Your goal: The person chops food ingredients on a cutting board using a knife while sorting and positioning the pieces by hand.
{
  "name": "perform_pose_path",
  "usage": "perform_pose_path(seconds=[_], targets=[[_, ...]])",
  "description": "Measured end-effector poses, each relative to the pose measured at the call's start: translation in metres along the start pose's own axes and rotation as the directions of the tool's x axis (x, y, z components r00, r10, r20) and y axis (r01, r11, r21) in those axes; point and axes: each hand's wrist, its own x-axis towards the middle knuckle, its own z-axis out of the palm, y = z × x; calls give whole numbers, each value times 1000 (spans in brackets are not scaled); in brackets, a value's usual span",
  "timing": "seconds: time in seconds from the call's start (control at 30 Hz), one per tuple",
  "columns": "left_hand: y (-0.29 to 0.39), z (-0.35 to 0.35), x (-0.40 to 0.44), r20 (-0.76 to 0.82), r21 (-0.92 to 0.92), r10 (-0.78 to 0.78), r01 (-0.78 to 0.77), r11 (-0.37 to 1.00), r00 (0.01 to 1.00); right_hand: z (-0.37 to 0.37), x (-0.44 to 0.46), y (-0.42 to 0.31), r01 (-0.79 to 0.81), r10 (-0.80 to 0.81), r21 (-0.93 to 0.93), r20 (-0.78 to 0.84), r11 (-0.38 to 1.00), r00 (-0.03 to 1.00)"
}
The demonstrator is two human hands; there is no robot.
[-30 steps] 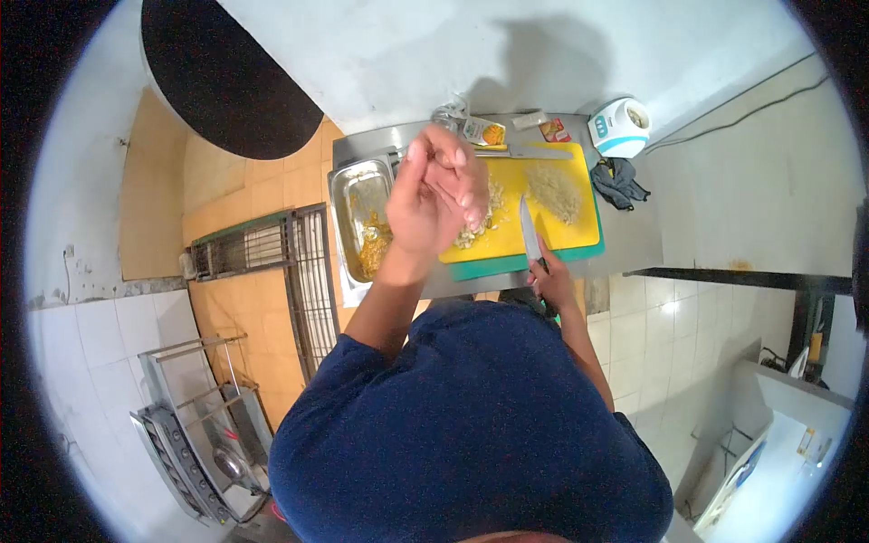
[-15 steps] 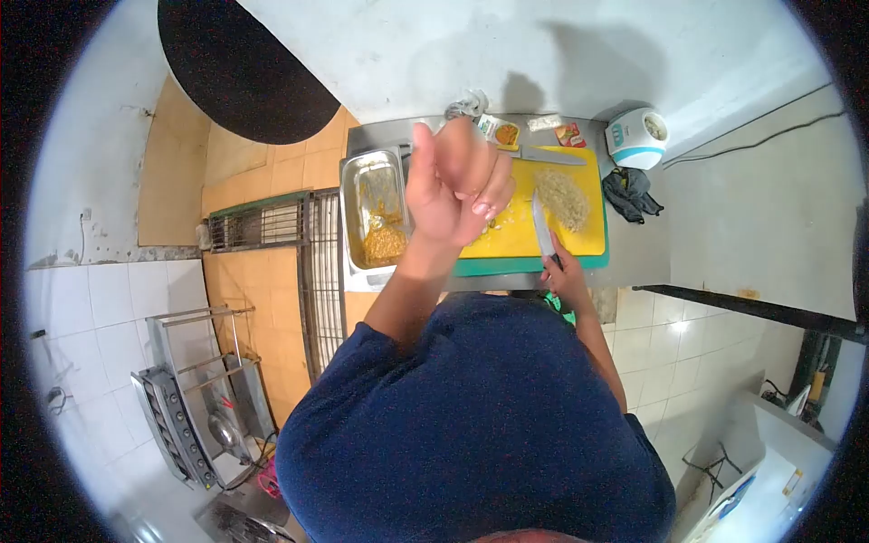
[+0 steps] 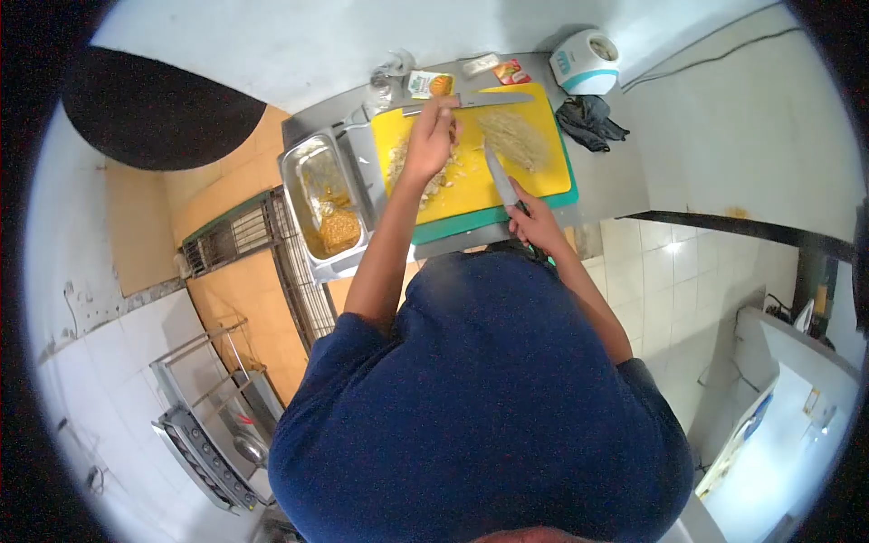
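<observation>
My right hand is wrapped round the dark handle of a kitchen knife, whose blade points away from me over the yellow cutting board. Beside the blade lies a heap of pale, thin shreds. My left hand, fingers curled, is over the board's far left part. Its fingertips overlap the handle end of a second knife lying along the far edge; whether they grip it cannot be made out. Chopped pale pieces lie partly hidden by my left hand and forearm.
A green board lies beneath the yellow one. To the left is a steel tray with orange-brown food. Packets, a white-and-blue appliance and a black plastic bag stand along the back and right.
My left hand has come down from a raised position near the camera to the board's far left. My right hand still holds the knife. The view has shifted and turned slightly.
</observation>
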Motion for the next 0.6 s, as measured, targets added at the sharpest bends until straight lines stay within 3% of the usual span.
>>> perform_pose_path(seconds=[0.03,0.07,0.13,0.2,0.23,0.3,0.4,0.43,0.53,0.6], targets=[[-33,1,-3,-41,63,-28,31,998,999,0,-1,0,-7,7,6,0,1000,1000],[-55,0,-12,-20,247,-19,23,969,1000,2,-4,0,-16,16,11,4,1000,1000],[-76,-2,-28,26,583,-2,-13,812,1000,-2,-4,0,-14,14,-48,-2,999,1000],[-80,4,-37,25,636,-98,60,769,995,-6,-3,6,-3,0,-174,-15,985,1000],[-82,7,-39,21,663,-145,94,743,989,-10,3,17,194,-234,-342,-78,919,969],[-92,16,-35,52,738,-48,-6,675,998,-14,15,40,466,-664,-660,-67,589,745],[-112,26,-21,116,766,84,-143,627,990,-20,4,18,206,-359,-677,-93,707,929],[-117,30,-18,137,762,124,-184,621,983,-22,1,12,180,-333,-690,-94,701,938],[-118,37,-13,167,787,55,-166,594,984,-21,-2,6,131,-274,-709,-91,693,957],[-115,38,-12,120,751,70,-136,646,990,-19,-2,9,136,-266,-697,-80,704,961]])
